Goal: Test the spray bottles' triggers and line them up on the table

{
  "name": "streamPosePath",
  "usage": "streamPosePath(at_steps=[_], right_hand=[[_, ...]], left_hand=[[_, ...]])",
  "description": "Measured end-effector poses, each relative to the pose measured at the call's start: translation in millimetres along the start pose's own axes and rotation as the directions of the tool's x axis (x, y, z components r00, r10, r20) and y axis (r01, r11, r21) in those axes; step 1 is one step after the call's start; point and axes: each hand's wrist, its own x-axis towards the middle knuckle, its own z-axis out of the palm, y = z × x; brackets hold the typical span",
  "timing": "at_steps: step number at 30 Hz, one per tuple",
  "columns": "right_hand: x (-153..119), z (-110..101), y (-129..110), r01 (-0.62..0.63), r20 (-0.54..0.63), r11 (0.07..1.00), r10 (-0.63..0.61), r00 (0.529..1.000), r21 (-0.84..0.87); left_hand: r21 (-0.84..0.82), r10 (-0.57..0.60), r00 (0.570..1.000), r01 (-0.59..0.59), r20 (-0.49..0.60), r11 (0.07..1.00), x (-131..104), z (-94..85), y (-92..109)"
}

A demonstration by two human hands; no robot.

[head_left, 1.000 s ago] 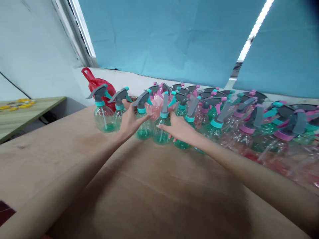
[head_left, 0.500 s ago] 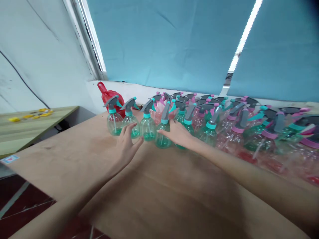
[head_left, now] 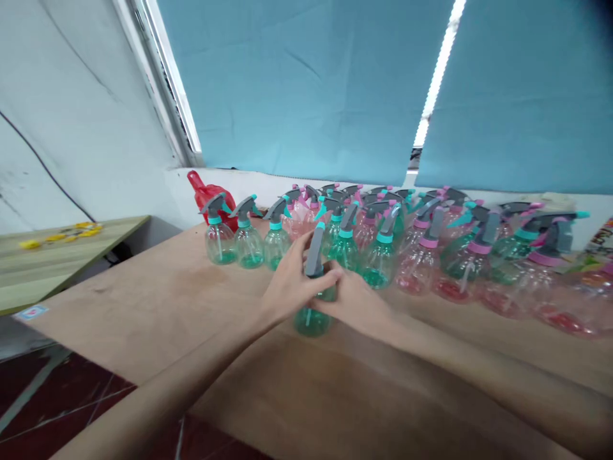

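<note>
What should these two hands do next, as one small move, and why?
Perhaps steady the green spray bottle with the right hand and turn its grey spray head with the left hand. The right hand is on the upper body and the left hand at the neck, so a small twist seems easy; the join is hidden, so I cannot tell whether it is loose.

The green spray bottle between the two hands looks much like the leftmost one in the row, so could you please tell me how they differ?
The held bottle is in the grip of the left hand and right hand; the leftmost bottle is untouched.
The held bottle's head appears to point away from the wearer; the leftmost bottle's points toward the view's right.
Both have clear, green-tinted bodies and grey heads.
</note>
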Motion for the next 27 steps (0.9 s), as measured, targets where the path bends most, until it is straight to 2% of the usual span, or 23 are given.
streamPosePath(at_steps=[3,7,11,14,17,19,24,27], right_hand=[[-22,-5,0,0.02,-0.014,0.998,-0.019,1.0,0.067],[-42,-13,5,0.025,-0.056,0.999,-0.023,0.998,0.027],[-58,-23,21,0.046,-0.037,0.999,-0.045,0.998,0.009],[-75,-34,39,0.041,0.04,0.999,-0.04,0.998,-0.012],[-99,-46,63,-0.018,0.141,0.997,0.028,0.99,-0.07],[-113,-52,82,-0.05,0.166,0.991,0.071,0.984,-0.128],[-130,-55,127,-0.111,0.141,0.97,0.143,0.98,-0.216],[-130,-52,140,-0.124,0.146,0.968,0.158,0.977,-0.221]], left_hand=[[-0.109,0.005,1.0,-0.002,0.024,0.994,-3,12.5,14],[-0.248,-0.036,0.998,0.048,0.051,0.968,-9,32.3,24],[-0.312,-0.022,0.999,0.034,0.043,0.95,-9,48.7,32],[-0.344,-0.006,0.999,0.024,0.053,0.939,-2,58.1,33],[-0.353,0.009,0.997,0.021,0.083,0.936,8,67.9,32],[-0.364,0.026,0.994,0.015,0.106,0.931,16,75.3,31],[-0.397,0.068,0.984,0.002,0.163,0.918,29,90.8,34],[-0.384,0.063,0.982,0.01,0.177,0.923,33,94.0,38]])
